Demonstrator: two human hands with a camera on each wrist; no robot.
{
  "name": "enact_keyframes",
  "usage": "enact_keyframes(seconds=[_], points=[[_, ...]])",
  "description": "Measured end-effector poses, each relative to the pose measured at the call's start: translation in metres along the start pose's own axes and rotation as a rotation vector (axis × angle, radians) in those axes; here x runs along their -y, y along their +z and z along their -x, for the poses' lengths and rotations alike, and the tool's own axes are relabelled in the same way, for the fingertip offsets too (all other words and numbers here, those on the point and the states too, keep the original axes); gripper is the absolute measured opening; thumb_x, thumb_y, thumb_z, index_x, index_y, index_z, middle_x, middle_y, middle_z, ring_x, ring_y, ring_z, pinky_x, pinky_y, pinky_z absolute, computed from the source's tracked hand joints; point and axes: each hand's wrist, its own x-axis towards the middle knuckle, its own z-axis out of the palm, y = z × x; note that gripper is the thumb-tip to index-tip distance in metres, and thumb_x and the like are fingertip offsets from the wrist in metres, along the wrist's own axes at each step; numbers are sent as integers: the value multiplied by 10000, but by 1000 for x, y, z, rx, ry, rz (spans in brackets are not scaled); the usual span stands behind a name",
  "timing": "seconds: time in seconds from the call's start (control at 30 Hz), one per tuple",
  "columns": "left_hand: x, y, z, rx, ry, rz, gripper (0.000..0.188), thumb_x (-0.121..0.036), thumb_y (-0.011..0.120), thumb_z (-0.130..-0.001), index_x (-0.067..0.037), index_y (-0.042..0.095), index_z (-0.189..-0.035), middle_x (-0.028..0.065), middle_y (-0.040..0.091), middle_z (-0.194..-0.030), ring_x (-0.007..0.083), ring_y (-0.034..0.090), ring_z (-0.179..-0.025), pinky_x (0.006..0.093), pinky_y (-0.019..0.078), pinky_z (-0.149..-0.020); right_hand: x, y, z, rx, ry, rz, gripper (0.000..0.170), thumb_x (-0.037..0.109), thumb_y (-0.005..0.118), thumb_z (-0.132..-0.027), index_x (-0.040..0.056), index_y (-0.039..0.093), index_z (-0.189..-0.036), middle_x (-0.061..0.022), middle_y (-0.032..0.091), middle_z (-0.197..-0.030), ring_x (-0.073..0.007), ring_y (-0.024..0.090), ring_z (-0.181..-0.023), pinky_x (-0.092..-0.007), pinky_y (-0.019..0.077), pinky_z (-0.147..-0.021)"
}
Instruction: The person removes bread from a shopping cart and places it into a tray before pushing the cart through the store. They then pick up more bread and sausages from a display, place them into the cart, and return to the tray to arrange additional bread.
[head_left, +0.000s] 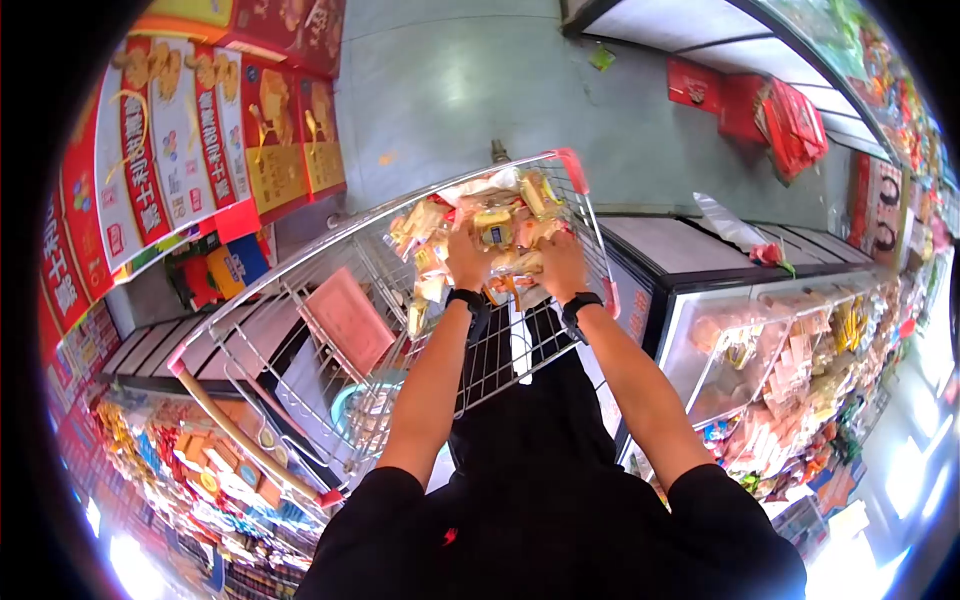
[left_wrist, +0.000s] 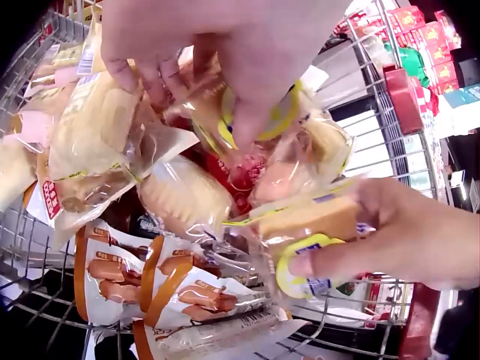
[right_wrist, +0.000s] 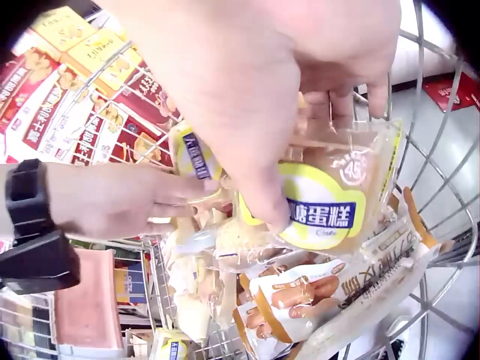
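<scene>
My right hand (right_wrist: 255, 90) grips a clear-wrapped cake (right_wrist: 322, 206) with a yellow-rimmed label, thumb across its front. In the left wrist view the right hand (left_wrist: 427, 232) pinches this same cake (left_wrist: 311, 225) at its side. My left hand (head_left: 468, 262) holds another wrapped cake (right_wrist: 193, 157) with a yellow and blue label, its fingers partly hidden behind the hand in the left wrist view. Both hands are over a heap of bagged bread (left_wrist: 97, 124) inside the shopping cart (head_left: 455, 395). Sausage packets (left_wrist: 199, 292) with orange edges lie below the cakes.
A pink flat box (head_left: 350, 320) stands in the cart's handle end, near a teal-rimmed basin (head_left: 365, 410). Red and white cartons (head_left: 170, 140) are stacked at left. A black-edged freezer (head_left: 740, 255) with packaged goods stands at right. Red bags (head_left: 795, 125) lie beyond.
</scene>
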Motion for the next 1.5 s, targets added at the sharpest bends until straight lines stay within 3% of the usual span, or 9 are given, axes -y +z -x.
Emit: enact_keyframes(seconds=[0.17,0.43,0.77,1.03,1.13,1.23,1.27,1.37,1.5], points=[[8,2,4,59,14,253,458,-292,847,-668,-33,558,-911,100,612,-754,234,586,-697,355,475,-667,5,-8,23,-129,223,-675,526,206,786,-663,-34,556,-1070,-213,606,-1040,-374,608,-949,-438,485,-800],[-59,-86,45,314,210,356,424,-197,798,-758,-16,580,-1073,85,671,-956,144,647,-856,273,502,-730,3,-77,133,-230,145,-1415,555,104,716,-841,-31,401,-1277,-129,569,-1194,-166,585,-1093,-321,483,-920],[-173,-147,281,586,413,636,448,9,677,-840,13,504,-1253,63,643,-1116,139,617,-1030,302,485,-932,-2,-115,351,-325,-122,-1676,681,14,643,-877,66,258,-1435,-126,525,-1279,-186,527,-1181,-333,447,-999],[-162,-81,416,863,186,936,422,-172,616,-929,-85,467,-1314,49,614,-1146,170,607,-997,374,492,-909,-35,-93,496,-606,-216,-1784,689,17,638,-879,45,256,-1451,-126,521,-1295,-199,541,-1174,-344,454,-999],[-171,-65,440,1114,8,1092,427,-237,613,-926,-93,475,-1303,58,614,-1114,187,607,-958,427,480,-945,-41,-86,538,-613,-301,-2097,654,14,586,-889,39,258,-1455,-106,515,-1309,-209,540,-1189,-364,448,-1007],[-179,-37,451,1778,-220,1452,537,-372,566,-927,-160,440,-1404,20,555,-1020,123,572,-908,533,399,-980,-55,-62,556,-571,-524,-2247,704,186,636,-867,20,278,-1450,-101,510,-1319,-241,530,-1211,-398,439,-1024],[-178,-28,454,1906,-328,1473,566,-412,556,-931,-184,416,-1430,-21,526,-964,64,552,-851,508,375,-972,-63,-49,555,-559,-544,-2278,798,282,676,-804,8,288,-1446,-168,546,-1255,-334,518,-1191,-532,440,-1008],[-185,-8,473,2077,-406,1507,506,-340,465,-977,-170,383,-1446,62,526,-1124,173,558,-975,555,379,-1030,-60,-48,567,-418,-920,-2549,865,339,649,-806,-7,224,-1474,-177,576,-1154,-320,518,-1096,-530,428,-1015],[-190,7,477,1561,-24,1123,488,-207,524,-955,-130,362,-1409,98,533,-1241,255,564,-1110,521,440,-994,-61,-31,570,-623,-806,-2411,626,283,605,-900,-8,374,-1403,-160,543,-1315,-279,571,-1174,-411,440,-1032]])
